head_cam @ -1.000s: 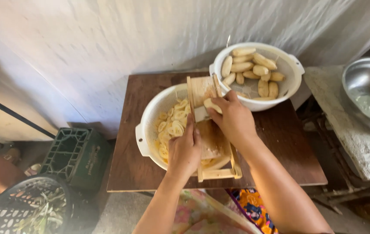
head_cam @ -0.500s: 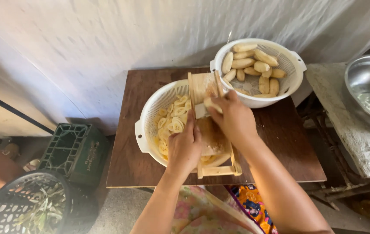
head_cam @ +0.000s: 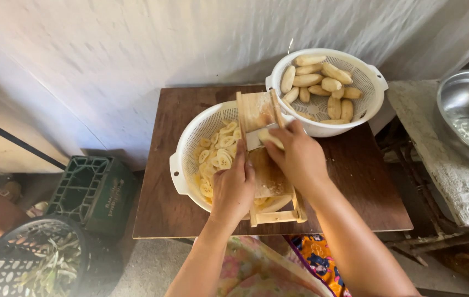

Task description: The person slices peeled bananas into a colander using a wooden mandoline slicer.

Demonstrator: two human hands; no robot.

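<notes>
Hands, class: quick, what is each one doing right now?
Left hand: closed on the wooden slicer.
Right hand: closed on a peeled banana.

Pale yellow banana slices (head_cam: 218, 157) in a white colander (head_cam: 190, 144); dark brown table (head_cam: 355, 181); green crate (head_cam: 94, 192)

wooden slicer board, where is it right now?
Head view, centre: the wooden slicer board lies across the white plastic colander of banana slices, left hand steadying its left rail.

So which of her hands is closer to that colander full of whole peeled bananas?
The right hand. It presses a banana piece on the wooden slicer just below the colander. The left hand grips the slicer's near side, farther away.
</notes>
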